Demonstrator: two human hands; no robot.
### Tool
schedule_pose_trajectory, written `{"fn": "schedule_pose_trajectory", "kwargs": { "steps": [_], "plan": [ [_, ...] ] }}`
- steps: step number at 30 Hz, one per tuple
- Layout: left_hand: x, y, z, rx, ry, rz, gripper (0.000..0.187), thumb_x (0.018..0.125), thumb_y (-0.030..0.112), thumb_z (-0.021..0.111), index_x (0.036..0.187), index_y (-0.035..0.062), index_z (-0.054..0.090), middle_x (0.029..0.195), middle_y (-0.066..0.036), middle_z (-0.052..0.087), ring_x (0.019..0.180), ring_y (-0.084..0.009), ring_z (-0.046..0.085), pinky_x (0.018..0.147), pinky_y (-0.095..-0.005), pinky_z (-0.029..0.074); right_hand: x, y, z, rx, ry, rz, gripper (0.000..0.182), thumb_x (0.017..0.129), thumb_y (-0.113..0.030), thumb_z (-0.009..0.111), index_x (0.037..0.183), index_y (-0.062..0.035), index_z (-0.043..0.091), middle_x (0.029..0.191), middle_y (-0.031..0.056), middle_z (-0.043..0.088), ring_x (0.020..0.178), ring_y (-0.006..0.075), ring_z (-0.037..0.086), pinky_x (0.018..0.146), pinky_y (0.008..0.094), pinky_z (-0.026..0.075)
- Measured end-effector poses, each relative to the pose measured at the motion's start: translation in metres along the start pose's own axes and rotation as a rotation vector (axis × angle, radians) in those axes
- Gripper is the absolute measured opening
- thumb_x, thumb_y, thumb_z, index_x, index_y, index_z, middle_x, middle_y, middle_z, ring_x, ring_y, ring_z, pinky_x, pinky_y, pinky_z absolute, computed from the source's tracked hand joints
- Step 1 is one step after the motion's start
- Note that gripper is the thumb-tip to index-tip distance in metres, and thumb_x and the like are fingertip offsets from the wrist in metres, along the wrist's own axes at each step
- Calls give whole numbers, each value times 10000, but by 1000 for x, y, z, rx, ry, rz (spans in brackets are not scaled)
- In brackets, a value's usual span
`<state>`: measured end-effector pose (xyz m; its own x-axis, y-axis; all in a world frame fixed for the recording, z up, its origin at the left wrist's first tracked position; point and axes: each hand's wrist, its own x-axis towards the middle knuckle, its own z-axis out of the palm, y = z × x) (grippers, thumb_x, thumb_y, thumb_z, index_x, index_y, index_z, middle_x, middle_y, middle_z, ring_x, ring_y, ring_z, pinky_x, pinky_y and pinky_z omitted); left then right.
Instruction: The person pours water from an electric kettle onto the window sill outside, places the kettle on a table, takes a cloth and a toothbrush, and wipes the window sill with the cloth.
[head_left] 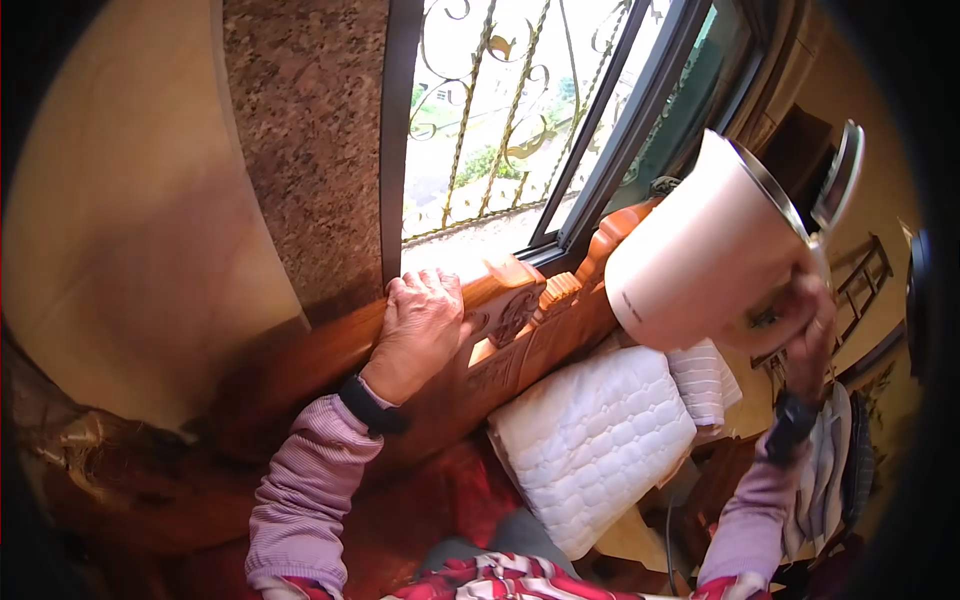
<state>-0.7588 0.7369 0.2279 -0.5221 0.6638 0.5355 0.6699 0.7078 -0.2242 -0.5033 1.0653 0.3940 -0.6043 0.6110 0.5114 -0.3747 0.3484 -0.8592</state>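
Observation:
In the head view, a pale pink electric kettle (700,245) is raised at the right, tilted, with its lid (840,175) swung up. My right hand (812,335) is closed around the kettle's handle side, and the handle itself is mostly hidden. The inside of the kettle cannot be seen. At the centre left, my left hand (423,325) grips the top edge of a carved wooden bench back (520,365), its fingers curled over the rail. A dark band circles each wrist.
Behind the bench is an open sliding window (560,215) with a decorative metal grille (487,110). A folded white quilted pad (600,440) lies below the kettle, beside a striped cloth (700,385). A speckled stone panel (305,130) borders the window.

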Motion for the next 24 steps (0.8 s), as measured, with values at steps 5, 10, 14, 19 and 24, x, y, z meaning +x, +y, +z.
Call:
{"fn": "schedule_pose_trajectory", "kwargs": {
  "steps": [5,10,14,19,24],
  "plan": [
    [1,4,-1,-53,-21,-69,552,768,581,588,892,43,583,784,-60,529,735,-193,521,660,-336,397,69,29,44,23,-143,-61,158,798,-140,606,866,2,606,705,15,557,583,105,524,572,252,446],
    [10,10,2,-169,85,-196,524,838,550,507,825,37,614,762,-96,556,710,-229,513,656,-356,395,113,67,108,44,-293,-99,183,784,-132,565,893,13,587,672,2,533,570,82,506,550,233,437],
    [21,13,3,-156,88,-351,276,841,308,544,753,53,598,707,-91,539,686,-239,517,636,-372,402,160,116,154,35,-487,-94,254,757,-183,582,906,23,570,660,-10,505,549,65,478,506,217,416],
    [24,14,4,-165,21,-423,197,775,222,558,798,34,611,715,-95,571,672,-256,556,634,-372,432,180,167,189,-74,-639,68,223,683,-151,615,837,9,600,664,-5,547,553,54,512,507,199,428],
    [21,14,5,-217,30,-456,224,740,204,595,852,13,629,788,-108,627,716,-265,604,675,-374,468,191,221,210,-100,-746,213,224,681,-105,642,861,28,629,722,16,604,587,66,546,517,219,462]
  ]
}}
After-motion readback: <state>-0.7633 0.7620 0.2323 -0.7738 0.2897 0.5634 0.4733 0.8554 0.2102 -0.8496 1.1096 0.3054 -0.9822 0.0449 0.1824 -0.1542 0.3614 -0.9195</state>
